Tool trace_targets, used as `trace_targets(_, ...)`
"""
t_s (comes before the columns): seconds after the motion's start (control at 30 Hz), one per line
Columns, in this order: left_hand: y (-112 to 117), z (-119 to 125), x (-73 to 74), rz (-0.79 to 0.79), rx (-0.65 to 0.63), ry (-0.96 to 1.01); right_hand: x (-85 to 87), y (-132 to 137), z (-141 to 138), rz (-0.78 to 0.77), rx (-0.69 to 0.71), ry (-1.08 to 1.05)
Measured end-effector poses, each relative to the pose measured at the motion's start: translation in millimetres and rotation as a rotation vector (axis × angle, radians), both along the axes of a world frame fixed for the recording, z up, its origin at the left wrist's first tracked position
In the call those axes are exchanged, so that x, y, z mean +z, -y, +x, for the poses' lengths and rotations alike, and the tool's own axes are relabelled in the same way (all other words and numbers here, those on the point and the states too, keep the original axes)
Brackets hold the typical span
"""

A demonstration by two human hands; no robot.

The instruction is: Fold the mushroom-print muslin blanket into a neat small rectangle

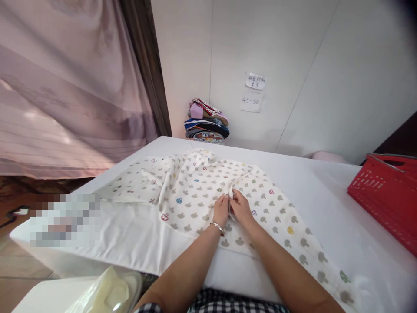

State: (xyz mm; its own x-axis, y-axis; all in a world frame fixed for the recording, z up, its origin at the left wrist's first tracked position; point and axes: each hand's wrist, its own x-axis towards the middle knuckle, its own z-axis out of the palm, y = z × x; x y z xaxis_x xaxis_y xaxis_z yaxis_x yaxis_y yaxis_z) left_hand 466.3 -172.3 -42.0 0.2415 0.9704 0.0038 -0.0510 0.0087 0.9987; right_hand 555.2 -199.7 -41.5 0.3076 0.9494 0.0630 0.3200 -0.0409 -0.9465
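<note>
A white cloth printed with grey and coloured mushroom shapes [195, 187] lies spread and rumpled across the white table [325, 204]. My left hand [221, 209], with a thin bracelet at the wrist, and my right hand [241, 208] meet at the cloth's middle. Both pinch a raised fold of the fabric between closed fingers, the two hands touching each other.
A red plastic basket [387, 195] stands at the table's right edge. A pile of folded clothes [206, 121] rests at the far side against the white wall, under two paper notes [253, 92]. Pink curtains [65, 87] hang at left. A pale bag [107, 291] sits near left.
</note>
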Motion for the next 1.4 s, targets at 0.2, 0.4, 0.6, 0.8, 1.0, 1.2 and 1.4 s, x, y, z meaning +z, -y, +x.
trace_targets(0.2, 2.8, 0.2, -2.6, 0.175, -0.015, -0.005, -2.9, 5.4, -4.5, 0.187, -0.085, 0.071)
trace_targets(0.4, 5.9, 0.1, -3.6, 0.288, -0.02, -0.006, -3.5, 9.1, -6.3, 0.248, -0.084, 0.068)
trace_targets(0.6, 6.2, 1.4, -10.4, 0.285, -0.041, -0.09, -4.0, 10.9, -5.2, 0.259, -0.052, 0.038)
trace_targets(0.8, 6.1, 1.1, -8.7, 0.268, -0.035, -0.118, -8.2, 11.5, -5.0, 0.225, -0.101, -0.052)
trace_targets(1.0, 10.0, -0.2, -2.4, 0.316, -0.091, -0.117, -15.0, 7.9, -2.6, 0.26, -0.1, -0.064)
trace_targets(1.2, 9.2, 1.7, -8.0, 0.227, -0.165, -0.078, -13.9, 7.3, -1.1, 0.241, -0.088, -0.097)
trace_targets(1.4, 10.0, 0.9, -9.0, 0.207, -0.303, 0.015, 6.2, 8.6, 1.2, 0.183, -0.16, -0.139)
